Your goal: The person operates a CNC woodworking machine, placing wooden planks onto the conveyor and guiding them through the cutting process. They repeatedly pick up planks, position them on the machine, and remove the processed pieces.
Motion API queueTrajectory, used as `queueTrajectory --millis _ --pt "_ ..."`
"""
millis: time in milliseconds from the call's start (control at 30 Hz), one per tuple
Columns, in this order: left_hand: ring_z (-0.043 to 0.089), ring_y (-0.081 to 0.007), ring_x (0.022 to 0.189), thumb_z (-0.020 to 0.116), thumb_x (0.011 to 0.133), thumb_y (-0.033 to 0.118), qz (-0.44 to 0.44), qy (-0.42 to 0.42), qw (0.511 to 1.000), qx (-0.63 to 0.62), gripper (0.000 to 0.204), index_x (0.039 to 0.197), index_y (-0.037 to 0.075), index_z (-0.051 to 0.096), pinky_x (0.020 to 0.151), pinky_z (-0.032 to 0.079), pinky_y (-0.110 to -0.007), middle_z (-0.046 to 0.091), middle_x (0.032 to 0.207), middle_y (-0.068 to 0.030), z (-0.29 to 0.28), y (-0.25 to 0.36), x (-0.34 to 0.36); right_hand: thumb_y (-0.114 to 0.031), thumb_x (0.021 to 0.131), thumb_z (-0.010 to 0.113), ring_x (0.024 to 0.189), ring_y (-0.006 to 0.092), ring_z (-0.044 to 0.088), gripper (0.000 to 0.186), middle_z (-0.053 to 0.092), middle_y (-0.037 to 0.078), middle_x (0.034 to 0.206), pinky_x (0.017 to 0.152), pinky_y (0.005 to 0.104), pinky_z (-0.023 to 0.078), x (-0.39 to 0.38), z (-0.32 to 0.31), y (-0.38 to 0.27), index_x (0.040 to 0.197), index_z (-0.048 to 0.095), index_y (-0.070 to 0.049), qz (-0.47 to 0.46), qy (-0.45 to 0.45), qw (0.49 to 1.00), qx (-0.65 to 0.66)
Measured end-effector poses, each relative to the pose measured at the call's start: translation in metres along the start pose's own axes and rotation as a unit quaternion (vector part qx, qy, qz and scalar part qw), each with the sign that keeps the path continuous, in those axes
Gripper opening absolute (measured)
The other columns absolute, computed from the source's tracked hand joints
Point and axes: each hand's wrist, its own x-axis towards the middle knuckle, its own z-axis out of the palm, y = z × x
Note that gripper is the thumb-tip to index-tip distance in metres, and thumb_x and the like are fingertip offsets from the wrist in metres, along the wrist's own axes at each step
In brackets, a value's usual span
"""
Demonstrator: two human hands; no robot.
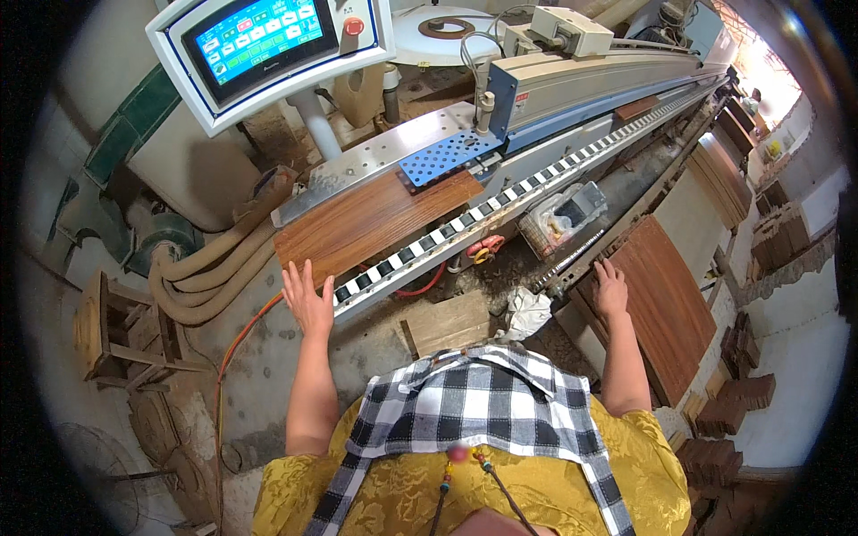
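Head | machine panel (380, 221): at left hand (310, 304) | side panel (666, 308): under right hand (611, 288)

Bed (438, 122): pale metal, dotted with holes; a brown board (366, 228) lies flat there, partly under the blue plate (447, 157).
Rail (429, 241): black and white blocks in a row along the board's near edge; contact with it is unclear.
Floor (259, 362): grey, dusty; a stool (134, 335) stands at left.
Right side: a brown panel (661, 290) lies flat, its support mostly hidden.
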Motion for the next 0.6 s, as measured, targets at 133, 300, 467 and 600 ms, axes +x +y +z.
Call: queueTrajectory --millis 133,300,467,600 --pt "0.021 -0.0334 0.137 0.059 0.086 0.038 0.004 0.015 1.0 -0.003 0.057 0.135 0.016 0.042 0.109 0.019 -0.05 0.027 0.147 -0.0144 0.0 0.001 0.0 0.0 0.078 0.054 0.12 0.0347 0.041 0.052 0.04 0.005 0.139 0.093 0.0462 0.041 0.001 0.005 -0.004 0.127 0.047 -0.015 0.017 0.014 0.999 -0.023" --pt "0.022 -0.0335 0.136 0.06 0.085 0.038 0.003 0.024 1.0 -0.008 0.057 0.135 0.016 0.044 0.108 0.02 -0.05 0.029 0.146 -0.0149 0.003 -0.001 0.0 0.004 0.075 0.054 0.113 0.037 0.045 0.051 0.045 0.006 0.134 0.092 0.0469 0.041 -0.022 0.001 -0.015 0.123 0.05 -0.013 -0.007 0.06 0.998 -0.022" --pt "0.022 -0.0342 0.136 0.058 0.086 0.037 0.011 0.027 0.999 -0.013 0.055 0.134 0.015 0.044 0.108 0.019 -0.049 0.028 0.146 -0.014 0.004 0.0 0.0 0.003 0.072 0.057 0.108 0.0352 0.047 0.05 0.049 0.009 0.129 0.089 0.0442 0.041 -0.051 -0.003 -0.027 0.12 0.051 -0.01 -0.041 0.137 0.988 0.057" --pt "0.022 -0.0339 0.136 0.059 0.086 0.037 0.008 0.03 0.999 -0.01 0.055 0.134 0.014 0.045 0.109 0.019 -0.048 0.029 0.146 -0.0142 0.006 -0.002 0.0 -0.011 0.08 0.061 0.098 0.0295 0.053 0.022 0.062 0.013 0.106 0.087 0.0411 0.042 -0.082 0.002 -0.047 0.101 0.063 -0.007 -0.019 0.173 0.963 0.205"
